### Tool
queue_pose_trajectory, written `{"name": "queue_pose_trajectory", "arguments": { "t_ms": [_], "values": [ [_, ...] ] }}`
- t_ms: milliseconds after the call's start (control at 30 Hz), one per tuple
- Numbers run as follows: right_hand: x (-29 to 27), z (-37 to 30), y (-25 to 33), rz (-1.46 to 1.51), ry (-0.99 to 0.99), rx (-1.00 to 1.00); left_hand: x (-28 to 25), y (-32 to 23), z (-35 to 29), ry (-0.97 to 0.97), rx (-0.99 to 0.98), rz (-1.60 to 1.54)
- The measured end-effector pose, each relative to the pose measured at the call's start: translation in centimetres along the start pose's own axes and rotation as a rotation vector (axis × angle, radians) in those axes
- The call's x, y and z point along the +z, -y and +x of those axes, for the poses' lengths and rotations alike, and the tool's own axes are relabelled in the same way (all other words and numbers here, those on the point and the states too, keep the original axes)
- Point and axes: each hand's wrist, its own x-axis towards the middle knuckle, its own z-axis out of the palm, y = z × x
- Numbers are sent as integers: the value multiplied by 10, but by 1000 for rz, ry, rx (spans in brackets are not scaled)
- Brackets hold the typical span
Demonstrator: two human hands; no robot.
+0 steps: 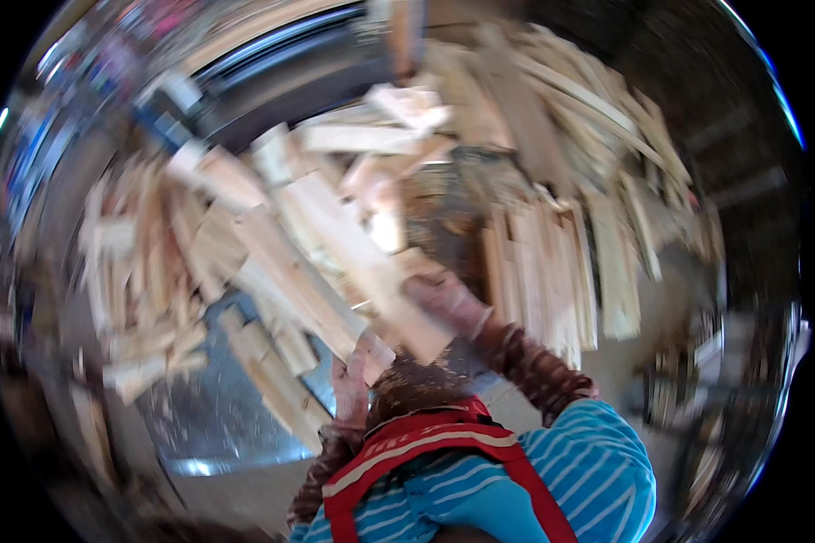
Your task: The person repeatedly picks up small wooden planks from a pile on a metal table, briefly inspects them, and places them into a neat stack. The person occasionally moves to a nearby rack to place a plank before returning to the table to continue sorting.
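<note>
My left hand is closed on the near end of a wooden plank that slants away to the upper left. A second, wider plank runs nearly parallel to it on the right. Around the right edge of that one, close to its near end, my right hand is wrapped. Both far ends reach in among other loose boards. Patterned brown sleeves cover my forearms. Motion blur softens the hands, so single fingers are hard to make out.
Loose boards lie heaped at the left over a grey metal surface. Upright planks stand packed together on the right, with a larger wood pile behind. A dark machine-like bar spans the far side.
</note>
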Motion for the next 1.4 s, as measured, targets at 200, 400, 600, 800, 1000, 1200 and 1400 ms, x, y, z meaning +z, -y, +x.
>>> {"name": "queue_pose_trajectory", "arguments": {
  "t_ms": [200, 400, 600, 800, 1000, 1200, 1400],
  "values": [
    [-24, -80, -16, -286, -459, -242, 133, 34, -36, 435, 157, 322],
    [-140, -175, 27, -132, -707, -76, 239, 71, -29, 1010, 196, 905],
    [-329, -224, -28, -181, -832, -158, 311, 130, -32, 1356, 116, 840],
    [-427, -253, -69, 38, -691, 210, 299, 145, 9, 1048, -90, 992],
    [-416, -241, -64, -754, -1011, 271, 325, 148, 37, 846, -368, 587],
    [-443, -231, -94, -1207, -1173, 309, 476, 248, 44, 907, -704, 388],
    [-480, -226, -103, -1026, -1215, 303, 534, 398, 70, 355, -747, 639]
  ]
}}
